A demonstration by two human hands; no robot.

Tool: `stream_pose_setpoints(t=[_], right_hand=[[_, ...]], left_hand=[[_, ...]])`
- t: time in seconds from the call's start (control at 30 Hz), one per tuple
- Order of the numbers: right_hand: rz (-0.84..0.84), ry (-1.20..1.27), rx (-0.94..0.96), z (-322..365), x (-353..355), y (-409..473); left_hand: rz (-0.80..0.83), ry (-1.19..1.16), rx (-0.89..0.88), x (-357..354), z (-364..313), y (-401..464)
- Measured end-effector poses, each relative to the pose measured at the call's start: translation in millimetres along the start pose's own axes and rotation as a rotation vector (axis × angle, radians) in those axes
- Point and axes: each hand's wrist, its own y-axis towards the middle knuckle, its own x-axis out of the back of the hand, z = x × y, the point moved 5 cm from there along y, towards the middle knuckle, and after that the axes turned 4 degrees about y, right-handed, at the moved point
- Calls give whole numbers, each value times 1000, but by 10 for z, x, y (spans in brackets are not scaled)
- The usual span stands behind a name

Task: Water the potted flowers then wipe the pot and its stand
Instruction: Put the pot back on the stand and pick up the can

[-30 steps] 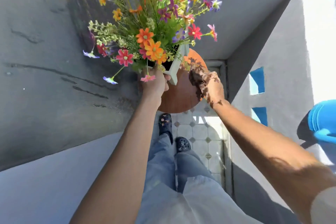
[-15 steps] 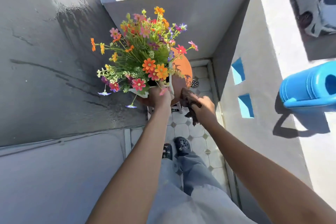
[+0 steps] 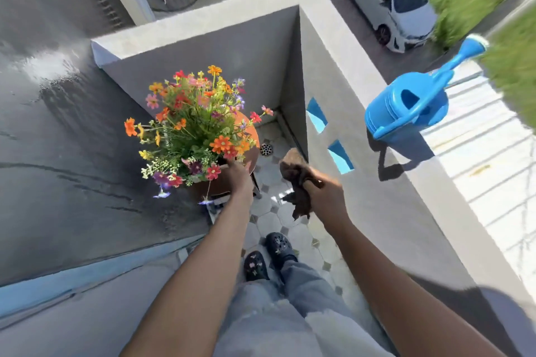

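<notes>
A bunch of mixed orange, red and purple flowers (image 3: 197, 124) stands in a pot almost hidden under the blooms, on a round brown stand (image 3: 252, 136) in the balcony corner. My left hand (image 3: 239, 177) reaches under the flowers and grips the near side of the pot. My right hand (image 3: 324, 194) is raised clear of the stand to the right, gripping a crumpled brown cloth (image 3: 295, 180) that hangs from the fist. A blue watering can (image 3: 412, 107) sits on top of the right parapet wall.
A grey wall (image 3: 58, 153) closes the left side and a low parapet (image 3: 362, 168) with two blue openings runs along the right. The tiled floor (image 3: 278, 220) has a small drain near the stand. My feet stand just behind it. A white car is parked below.
My right hand has lifted the cloth off the stand and drawn back to the right. My left hand has stayed on the pot. The view has pulled back and up, showing the watering can and street.
</notes>
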Motion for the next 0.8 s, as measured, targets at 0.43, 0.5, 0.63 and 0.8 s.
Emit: stream_pose_setpoints(t=[0.43,0.5,0.63,0.8], right_hand=[[-375,445,130,919,1819,-270],[-477,526,168,1005,2164,-266],[-618,625,172,1064,2694,-194],[-687,694,171,993,3176,8]], left_hand=[[528,222,-656,-1191,-1274,-2182],[623,203,-624,-1462,-1415,-2509],[668,249,-578,-2088,-1276,-2908],[636,31,-250,-2863,-919,-2937]])
